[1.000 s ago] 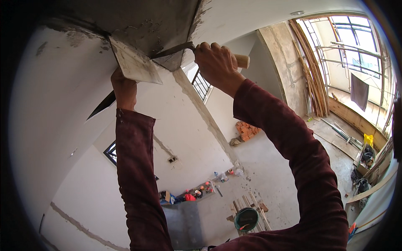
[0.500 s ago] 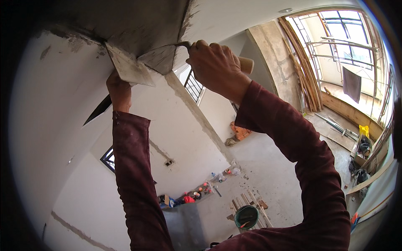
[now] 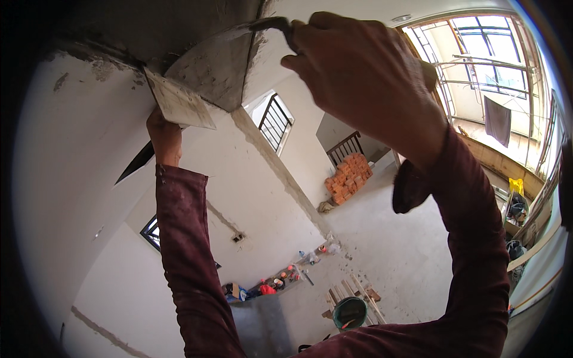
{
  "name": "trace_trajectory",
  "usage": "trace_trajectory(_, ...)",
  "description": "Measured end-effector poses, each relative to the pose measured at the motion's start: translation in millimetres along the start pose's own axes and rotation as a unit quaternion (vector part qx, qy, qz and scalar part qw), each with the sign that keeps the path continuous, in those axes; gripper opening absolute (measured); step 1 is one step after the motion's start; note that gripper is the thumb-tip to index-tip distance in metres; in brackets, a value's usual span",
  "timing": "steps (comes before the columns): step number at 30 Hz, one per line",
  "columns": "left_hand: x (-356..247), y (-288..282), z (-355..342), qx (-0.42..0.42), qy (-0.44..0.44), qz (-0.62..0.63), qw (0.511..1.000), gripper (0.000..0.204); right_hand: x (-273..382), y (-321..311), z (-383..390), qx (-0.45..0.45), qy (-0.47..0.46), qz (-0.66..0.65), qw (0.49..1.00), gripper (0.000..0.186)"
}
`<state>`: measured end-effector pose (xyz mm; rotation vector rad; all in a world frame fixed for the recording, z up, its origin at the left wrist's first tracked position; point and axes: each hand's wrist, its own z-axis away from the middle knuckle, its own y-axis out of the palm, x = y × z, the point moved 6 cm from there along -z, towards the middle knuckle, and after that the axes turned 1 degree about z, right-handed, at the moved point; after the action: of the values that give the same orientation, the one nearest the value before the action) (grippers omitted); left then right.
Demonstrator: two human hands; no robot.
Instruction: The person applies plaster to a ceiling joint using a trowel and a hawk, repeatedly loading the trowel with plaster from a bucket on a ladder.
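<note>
Overhead, my right hand (image 3: 370, 77) is closed round the handle of a plastering trowel (image 3: 273, 25). Its dark curved neck leads to a thin blade lying close against the grey plastered underside of a beam (image 3: 197, 18). My left hand (image 3: 165, 138) grips a flat, pale, plaster-smeared board (image 3: 179, 101) from below. The board is tilted, with its upper edge at or near the join of beam and white wall (image 3: 89, 131). Most of the left fingers are hidden behind the board. Both arms are raised in dark red sleeves.
Far below, a green bucket (image 3: 350, 312) stands by wooden slats on the floor. Bottles and small items line a ledge (image 3: 280, 280). Stacked orange bricks (image 3: 349, 178) stand near a railing. A large window (image 3: 492, 53) with scaffold bars is at the right.
My right hand has come closer and moved right and up in view, drawing the trowel along the beam. The left hand and board have shifted slightly left.
</note>
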<state>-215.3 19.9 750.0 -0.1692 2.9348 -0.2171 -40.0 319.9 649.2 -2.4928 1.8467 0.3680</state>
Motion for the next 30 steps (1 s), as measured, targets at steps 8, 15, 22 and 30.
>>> trace_trajectory(8,0.6,-1.1,4.6,-0.015,0.002,0.005,1.000,0.023,-16.6,31.8,34.9,0.056,0.057,0.006,0.997,0.022)
trace_trajectory(15,3.2,2.0,-0.3,-0.003,0.017,-0.014,1.000,0.022,-29.1,178.6,39.5,0.063,0.043,-0.020,0.997,0.020)
trace_trajectory(22,-0.7,-3.9,3.1,-0.001,0.018,0.011,1.000,0.021,-17.6,220.1,25.4,0.064,0.058,-0.043,0.995,0.022)
trace_trajectory(30,-10.9,6.8,3.7,0.001,0.000,-0.034,0.999,0.024,-21.7,185.1,7.7,0.039,0.051,-0.040,0.997,0.021)
